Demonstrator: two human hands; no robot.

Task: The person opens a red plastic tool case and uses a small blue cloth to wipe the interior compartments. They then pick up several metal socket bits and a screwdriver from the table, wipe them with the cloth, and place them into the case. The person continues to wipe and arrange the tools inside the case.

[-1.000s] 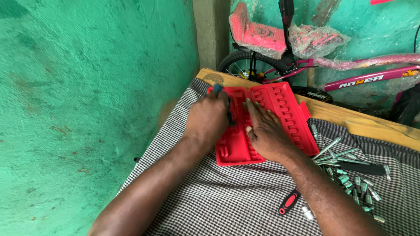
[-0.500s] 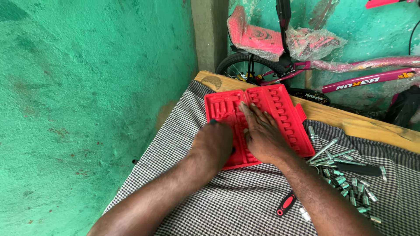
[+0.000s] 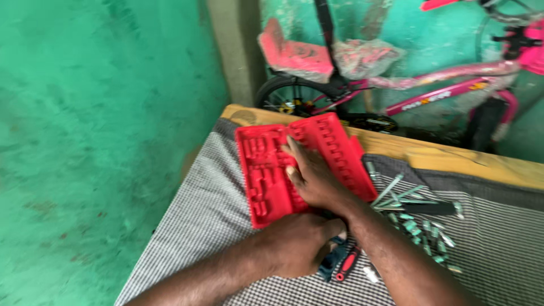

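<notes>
An open red plastic tool case (image 3: 262,170) with empty moulded slots lies on a black-and-white checked cloth (image 3: 198,226). My right hand (image 3: 311,177) rests flat on the middle of the case, fingers spread towards its far edge. My left hand (image 3: 297,245) is curled just in front of the case's near edge, closed on a dark blue-handled tool (image 3: 328,265) whose end sticks out to its right. A red-and-black handle (image 3: 347,264) lies right beside that tool on the cloth.
Right of the case lie long metal bits (image 3: 396,192), a black-handled tool (image 3: 430,208) and several small sockets (image 3: 422,229). The wooden table edge (image 3: 453,158) runs behind. A pink bicycle (image 3: 436,93) in plastic wrap stands against the green wall (image 3: 102,113).
My left hand has drawn back from the case's far left corner to the cloth in front of it, carrying the dark tool. The right hand stays on the case. The view has shifted right.
</notes>
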